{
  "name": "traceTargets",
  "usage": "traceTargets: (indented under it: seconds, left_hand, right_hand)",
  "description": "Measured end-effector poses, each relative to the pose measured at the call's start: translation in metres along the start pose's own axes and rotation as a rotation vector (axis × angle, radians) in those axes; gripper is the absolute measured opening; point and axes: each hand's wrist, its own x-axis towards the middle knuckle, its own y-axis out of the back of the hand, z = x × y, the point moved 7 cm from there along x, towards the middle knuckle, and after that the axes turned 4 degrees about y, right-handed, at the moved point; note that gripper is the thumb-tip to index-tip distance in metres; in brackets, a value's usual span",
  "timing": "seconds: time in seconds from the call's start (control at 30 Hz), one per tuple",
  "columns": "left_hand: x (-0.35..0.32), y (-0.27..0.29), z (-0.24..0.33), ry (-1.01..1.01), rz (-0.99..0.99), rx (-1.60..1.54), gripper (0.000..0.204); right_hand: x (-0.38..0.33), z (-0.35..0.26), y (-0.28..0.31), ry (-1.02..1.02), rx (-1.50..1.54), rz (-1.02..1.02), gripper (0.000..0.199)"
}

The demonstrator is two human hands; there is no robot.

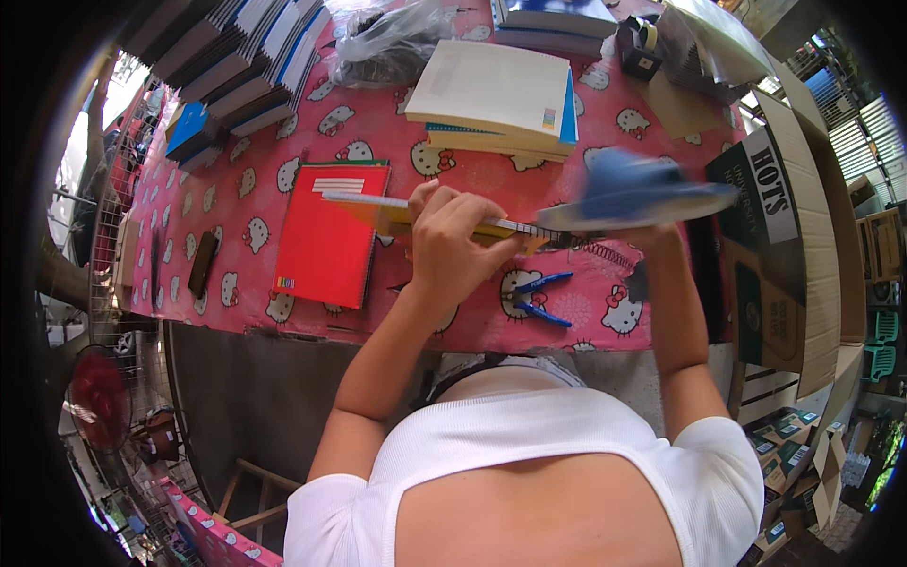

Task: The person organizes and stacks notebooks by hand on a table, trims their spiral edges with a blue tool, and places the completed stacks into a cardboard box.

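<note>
My left hand (456,227) is closed around a yellow-edged notebook (392,215), held nearly edge-on above the table. At its right side, a dark wire coil (605,251) trails loose toward my right arm. My right hand (655,236) is at the far end of the coil, under a blue sheet or cover (638,189) smeared by motion. That cover hides the right fingers, so their grip does not show. Below the notebook lies a pair of blue-handled pliers (540,298), jaws to the left. Left of my left hand, a red notebook (326,236) lies flat on another.
A pink patterned cloth (255,203) covers the table. Cream notebooks (491,90) are stacked beyond my hands. Dark notebook piles (241,71) and a clear plastic bag (392,42) stand at the back left. An open cardboard box (794,255) borders the right side. A dark bar (202,265) lies left.
</note>
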Motion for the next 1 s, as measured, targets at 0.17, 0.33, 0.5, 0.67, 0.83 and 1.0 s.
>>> traceTargets:
  seconds: [0.17, 0.33, 0.5, 0.67, 0.83, 1.0]
  left_hand:
    - [0.001, 0.010, -0.015, 0.098, -0.003, 0.021, 0.029]
    - [0.007, 0.018, -0.019, 0.073, -0.037, 0.161, 0.032]
    - [0.005, 0.033, -0.033, 0.127, 0.001, 0.214, 0.035]
    - [0.000, 0.054, -0.055, 0.200, 0.062, 0.300, 0.038]
    - [-0.005, 0.071, -0.072, 0.223, 0.130, 0.421, 0.042]
    - [-0.012, 0.087, -0.091, 0.311, 0.207, 0.316, 0.048]
  right_hand:
    - [0.007, 0.009, -0.003, -0.275, 0.472, 0.145, 0.046]
    - [0.038, 0.010, -0.012, -0.122, -0.453, -0.065, 0.045]
    - [0.055, 0.005, -0.026, -0.153, -0.029, -0.021, 0.053]
    - [0.074, -0.006, -0.050, -0.141, -0.029, -0.170, 0.056]
    - [0.090, 0.007, -0.054, -0.006, 0.453, -0.042, 0.051]
    - [0.118, 0.027, -0.063, -0.102, -0.013, -0.047, 0.060]
